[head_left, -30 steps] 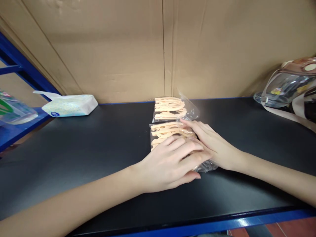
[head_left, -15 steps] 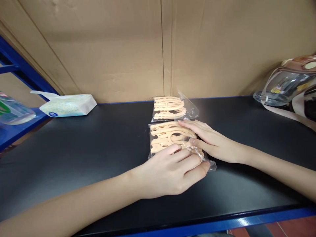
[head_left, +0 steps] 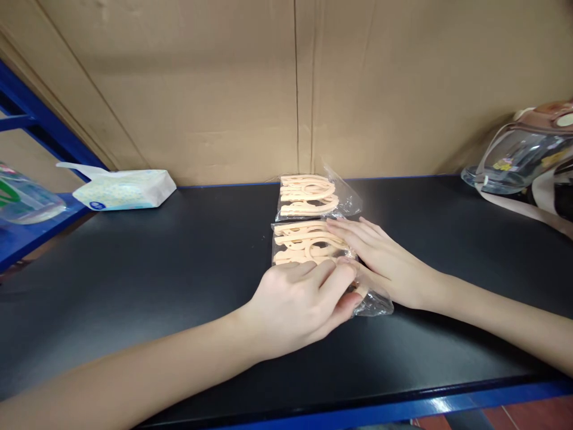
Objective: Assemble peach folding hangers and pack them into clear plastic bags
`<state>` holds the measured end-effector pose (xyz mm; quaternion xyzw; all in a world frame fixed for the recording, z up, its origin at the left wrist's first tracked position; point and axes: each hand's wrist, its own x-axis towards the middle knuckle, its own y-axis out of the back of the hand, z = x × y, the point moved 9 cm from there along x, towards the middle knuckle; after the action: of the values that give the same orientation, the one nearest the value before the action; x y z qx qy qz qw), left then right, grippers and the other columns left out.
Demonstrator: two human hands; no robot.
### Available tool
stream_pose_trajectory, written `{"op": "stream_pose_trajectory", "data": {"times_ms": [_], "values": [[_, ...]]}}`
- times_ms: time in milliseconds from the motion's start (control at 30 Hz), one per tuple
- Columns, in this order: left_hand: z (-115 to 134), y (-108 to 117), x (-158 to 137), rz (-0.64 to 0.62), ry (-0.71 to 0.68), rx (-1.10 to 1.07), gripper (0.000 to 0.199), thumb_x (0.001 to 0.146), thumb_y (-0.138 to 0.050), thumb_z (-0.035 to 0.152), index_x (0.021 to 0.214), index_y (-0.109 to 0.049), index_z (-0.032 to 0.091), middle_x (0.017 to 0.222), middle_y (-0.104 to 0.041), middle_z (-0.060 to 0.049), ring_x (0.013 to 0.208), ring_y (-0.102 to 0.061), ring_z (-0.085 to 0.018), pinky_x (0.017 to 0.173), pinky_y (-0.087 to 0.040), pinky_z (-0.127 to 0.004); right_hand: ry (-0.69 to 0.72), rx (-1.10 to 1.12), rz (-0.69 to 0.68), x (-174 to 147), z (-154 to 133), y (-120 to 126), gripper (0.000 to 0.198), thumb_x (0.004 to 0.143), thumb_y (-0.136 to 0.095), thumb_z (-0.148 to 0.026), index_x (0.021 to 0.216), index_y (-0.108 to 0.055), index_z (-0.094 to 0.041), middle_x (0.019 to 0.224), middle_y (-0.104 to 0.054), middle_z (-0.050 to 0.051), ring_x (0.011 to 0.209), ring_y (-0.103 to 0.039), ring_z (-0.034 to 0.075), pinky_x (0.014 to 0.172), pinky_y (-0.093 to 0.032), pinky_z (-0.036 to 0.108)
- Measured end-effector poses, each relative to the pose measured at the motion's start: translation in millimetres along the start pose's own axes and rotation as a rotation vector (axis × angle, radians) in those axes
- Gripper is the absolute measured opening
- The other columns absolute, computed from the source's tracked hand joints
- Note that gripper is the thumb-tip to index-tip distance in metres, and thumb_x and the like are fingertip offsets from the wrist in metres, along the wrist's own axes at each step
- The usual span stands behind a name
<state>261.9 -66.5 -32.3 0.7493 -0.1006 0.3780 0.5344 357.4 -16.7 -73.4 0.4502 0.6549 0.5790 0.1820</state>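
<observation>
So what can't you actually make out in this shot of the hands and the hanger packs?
- Head view: near end of the front pack is covered by the left hand and right hand.
- Helmet is cut off by the right edge.
- Clear item is cut off by the left edge.
- Tissue pack print is too small to read.

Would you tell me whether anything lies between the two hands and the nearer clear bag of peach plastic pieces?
Nothing visible does: the left hand and the right hand both rest directly on the nearer bag; the farther bag lies behind it.
</observation>
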Motion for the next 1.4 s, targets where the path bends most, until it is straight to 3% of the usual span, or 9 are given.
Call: {"op": "stream_pose_trajectory", "data": {"times_ms": [233, 500, 633, 833, 967, 1067, 1200, 1300, 1400], "values": [[7.9, 7.9, 2.0, 0.074, -0.112, 0.046, 0.025, 0.089, -0.055, 0.013, 0.111, -0.06, 0.024, 0.092, -0.069, 0.0, 0.073, -0.06, -0.014, 0.061, -0.044, -0.025, 0.02, 0.01, -0.019, -1.7, 2.8, -1.1, 0.056, 0.098, -0.033, -0.047, 0.146, -0.033, -0.018, 0.153, -0.036, 0.012, 0.143, -0.027, 0.028, 0.113, -0.019, 0.061], [22.8, -0.2, -2.8, -0.026, -0.365, -0.167, 0.017, 0.091, -0.052, 0.01, 0.086, -0.068, 0.015, 0.082, -0.07, -0.001, 0.078, -0.06, -0.014, 0.079, -0.047, -0.029, 0.019, 0.04, -0.075, 0.7, 5.3, -2.6, 0.057, 0.097, -0.037, -0.046, 0.149, -0.03, -0.023, 0.154, -0.033, 0.008, 0.144, -0.025, 0.025, 0.116, -0.016, 0.057], [27.6, 1.3, -7.6, -0.057, -0.454, -0.248, 0.025, 0.09, -0.047, 0.01, 0.073, -0.065, 0.016, 0.074, -0.066, -0.001, 0.064, -0.054, -0.013, 0.071, -0.049, -0.028, 0.038, 0.149, -0.145, 0.8, 9.8, -5.3, 0.065, 0.093, -0.046, -0.052, 0.15, -0.028, -0.028, 0.158, -0.025, 0.005, 0.145, -0.019, 0.026, 0.116, -0.017, 0.055], [30.5, -1.5, -7.5, -0.118, -0.483, -0.298, 0.022, 0.085, -0.048, 0.01, 0.07, -0.063, 0.016, 0.069, -0.062, -0.002, 0.061, -0.051, -0.015, 0.063, -0.047, -0.029, -0.031, 0.346, -0.138, 3.8, 19.2, -7.1, 0.047, 0.099, -0.031, -0.047, 0.143, -0.042, -0.033, 0.157, -0.029, -0.002, 0.146, -0.019, 0.021, 0.118, -0.015, 0.052], [31.7, 3.2, -5.2, -0.062, -0.476, -0.259, 0.015, 0.088, -0.056, 0.018, 0.077, -0.066, 0.014, 0.069, -0.06, -0.001, 0.063, -0.053, -0.014, 0.063, -0.046, -0.027, -0.087, 0.448, -0.049, 7.9, 23.5, 1.9, 0.041, 0.099, -0.034, -0.045, 0.127, -0.059, -0.028, 0.144, -0.048, 0.003, 0.136, -0.037, 0.02, 0.116, -0.027, 0.046], [35.2, 9.3, -4.9, -0.01, -0.488, -0.249, 0.014, 0.09, -0.056, 0.015, 0.093, -0.069, 0.011, 0.07, -0.059, -0.002, 0.063, -0.055, -0.012, 0.063, -0.047, -0.026, -0.158, 0.532, 0.025, 9.9, 33.9, 7.6, 0.033, 0.093, -0.049, -0.047, 0.11, -0.064, -0.024, 0.118, -0.063, 0.006, 0.11, -0.059, 0.021, 0.1, -0.046, 0.043], [43.9, 9.2, -9.0, -0.035, -0.539, -0.248, 0.012, 0.087, -0.06, 0.015, 0.079, -0.069, 0.015, 0.069, -0.058, -0.001, 0.061, -0.055, -0.013, 0.065, -0.051, -0.027, -0.329, 0.648, 0.08, 8.3, 55.4, 5.4, 0.052, 0.078, -0.068, -0.05, 0.119, -0.057, -0.022, 0.108, -0.066, 0.008, 0.091, -0.064, 0.021, 0.084, -0.054, 0.043], [53.1, 12.2, -15.8, -0.021, -0.639, -0.26, 0.017, 0.085, -0.062, 0.016, 0.069, -0.066, 0.021, 0.074, -0.062, -0.001, 0.064, -0.057, -0.013, 0.069, -0.053, -0.027, -0.444, 0.718, 0.025, 5.3, 61.8, 1.0, 0.061, 0.073, -0.072, -0.049, 0.125, -0.056, -0.022, 0.101, -0.069, 0.007, 0.089, -0.066, 0.023, 0.081, -0.056, 0.044], [57.7, 14.4, -20.3, -0.01, -0.697, -0.263, 0.019, 0.084, -0.063, 0.016, 0.067, -0.066, 0.023, 0.079, -0.065, -0.001, 0.069, -0.06, -0.015, 0.073, -0.053, -0.028, -0.48, 0.782, -0.109, 2.9, 53.7, -2.4, 0.047, 0.076, -0.068, -0.05, 0.113, -0.063, -0.021, 0.092, -0.072, 0.004, 0.087, -0.067, 0.024, 0.075, -0.057, 0.04]]}}
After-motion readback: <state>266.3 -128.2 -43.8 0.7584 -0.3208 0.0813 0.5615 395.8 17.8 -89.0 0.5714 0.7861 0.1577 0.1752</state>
